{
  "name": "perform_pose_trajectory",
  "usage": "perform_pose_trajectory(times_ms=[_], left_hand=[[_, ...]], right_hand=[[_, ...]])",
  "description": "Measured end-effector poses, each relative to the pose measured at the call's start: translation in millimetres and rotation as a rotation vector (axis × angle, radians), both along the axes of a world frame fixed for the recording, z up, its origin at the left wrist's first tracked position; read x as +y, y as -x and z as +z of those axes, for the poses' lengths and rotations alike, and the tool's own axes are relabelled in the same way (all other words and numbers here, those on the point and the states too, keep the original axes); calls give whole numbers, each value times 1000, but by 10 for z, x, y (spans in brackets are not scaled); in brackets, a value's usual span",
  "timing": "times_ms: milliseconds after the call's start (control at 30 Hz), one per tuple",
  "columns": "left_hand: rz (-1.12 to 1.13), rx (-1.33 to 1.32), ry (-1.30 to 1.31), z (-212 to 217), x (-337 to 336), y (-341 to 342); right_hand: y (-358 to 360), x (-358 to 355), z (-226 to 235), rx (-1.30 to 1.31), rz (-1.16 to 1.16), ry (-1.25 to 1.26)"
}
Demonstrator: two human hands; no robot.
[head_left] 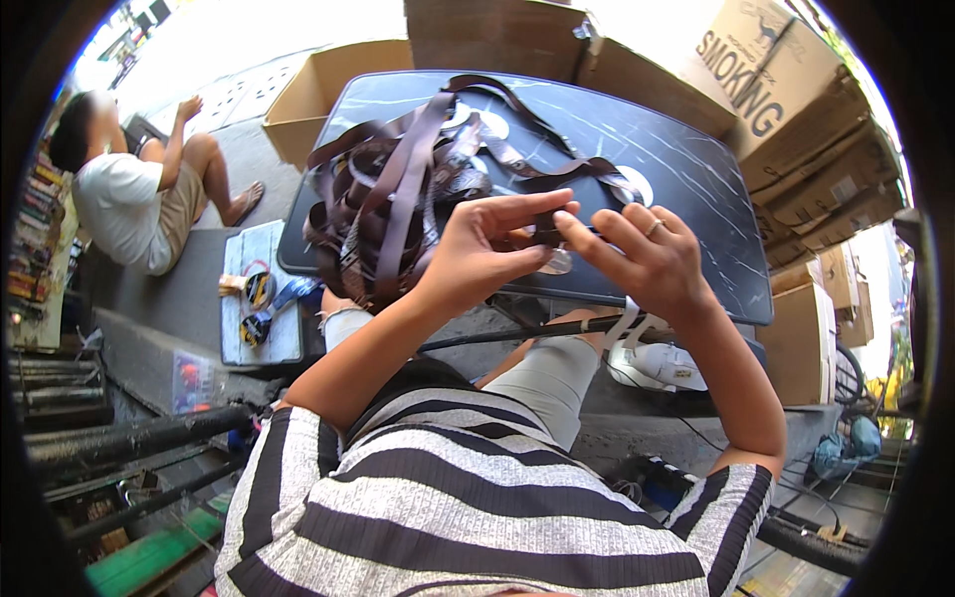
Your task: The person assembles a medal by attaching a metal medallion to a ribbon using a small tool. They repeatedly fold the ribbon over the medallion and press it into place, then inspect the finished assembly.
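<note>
Both hands meet over the near edge of a dark marbled table [686, 164]. My left hand [484, 242] pinches a short dark brown ribbon [546, 231] between its thumb and fingers. From the other side, my right hand [642, 254], a ring on one finger, is closed at the same ribbon with bent fingers. Just below the fingertips shows a shiny round disc [558, 262], partly hidden. A big tangled heap of brown ribbons [403, 189] lies to the left of my hands. Another pale disc, like a medal [633, 185], lies behind my right hand at a ribbon's end.
Cardboard boxes [796, 99] stand along the table's far and right sides; an open carton [328, 90] is at the far left. A person [129, 189] sits at left. Near them, a small white stool [261, 328] holds tape rolls. A white bag [657, 366] sits below the table.
</note>
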State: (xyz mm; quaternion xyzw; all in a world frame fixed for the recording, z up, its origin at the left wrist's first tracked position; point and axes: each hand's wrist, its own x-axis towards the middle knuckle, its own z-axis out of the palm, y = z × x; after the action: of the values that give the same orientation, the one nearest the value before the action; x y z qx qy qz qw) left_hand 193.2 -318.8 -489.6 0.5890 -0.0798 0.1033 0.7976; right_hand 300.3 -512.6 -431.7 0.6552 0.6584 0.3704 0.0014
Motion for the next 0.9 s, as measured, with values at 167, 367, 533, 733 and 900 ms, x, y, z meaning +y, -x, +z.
perform_pose_trajectory(times_ms=[167,367,533,733,900], left_hand=[[-22,-4,9,-41,23,23],[-23,1,9,-31,36,54],[-21,12,-1,-16,43,65],[-17,8,8,-22,34,70],[-15,17,-1,-36,43,67]], right_hand=[[17,-12,-23,-15,4,18],[36,-13,6,-37,19,4],[26,-28,-1,-38,15,-1],[17,-32,-13,-51,24,-3],[25,-41,-13,-60,15,-4]])
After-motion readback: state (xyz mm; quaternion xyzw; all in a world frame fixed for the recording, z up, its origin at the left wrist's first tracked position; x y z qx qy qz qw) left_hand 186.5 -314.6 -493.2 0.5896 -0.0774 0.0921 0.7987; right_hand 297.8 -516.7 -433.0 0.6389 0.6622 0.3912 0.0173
